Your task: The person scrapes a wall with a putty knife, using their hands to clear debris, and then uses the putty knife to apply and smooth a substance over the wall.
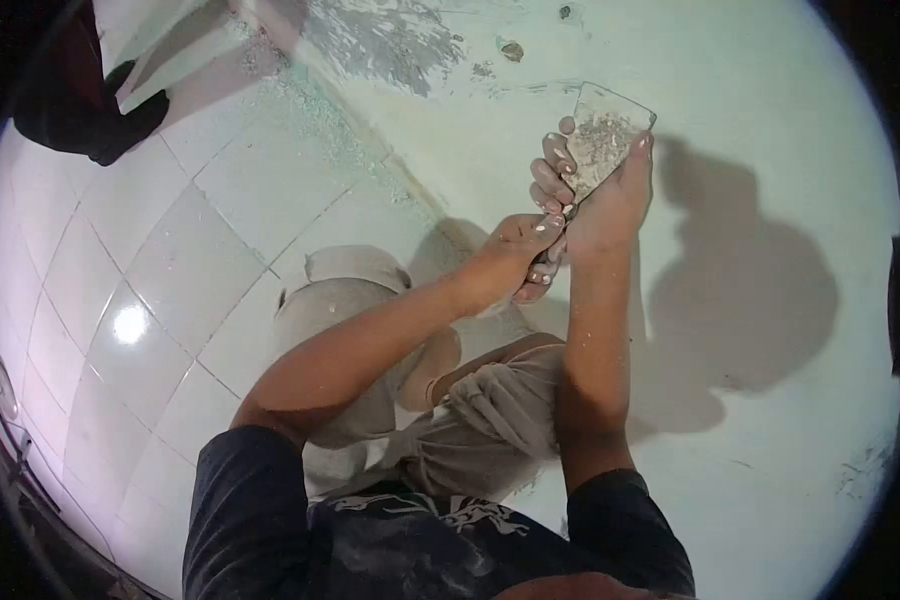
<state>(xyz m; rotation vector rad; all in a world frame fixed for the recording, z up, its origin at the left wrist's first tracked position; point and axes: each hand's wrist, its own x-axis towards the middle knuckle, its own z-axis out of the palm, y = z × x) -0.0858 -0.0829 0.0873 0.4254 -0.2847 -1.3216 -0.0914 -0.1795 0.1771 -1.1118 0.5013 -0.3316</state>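
My right hand (615, 205) is turned palm up. Its thumb lies on the right edge of a flat plate (625, 108) that tapers toward my wrists, and its fingers curl at the left edge. Crumbly pale plaster (602, 142) lies on the plate's face. My left hand (520, 255) is closed just below, against the heel of my right hand, at the plate's narrow end. A small dark bit shows between the two hands; what the left fingers grip is mostly hidden. Whitish dust coats the fingers of both hands.
A pale green wall (770, 130) fills the right, with a peeled grey patch (380, 40) and a small hole (512, 50). Crumbled debris (325, 130) lies along its foot on the tiled floor (235, 225). A person's dark-clad leg (65, 105) stands at upper left. My knees are bent below.
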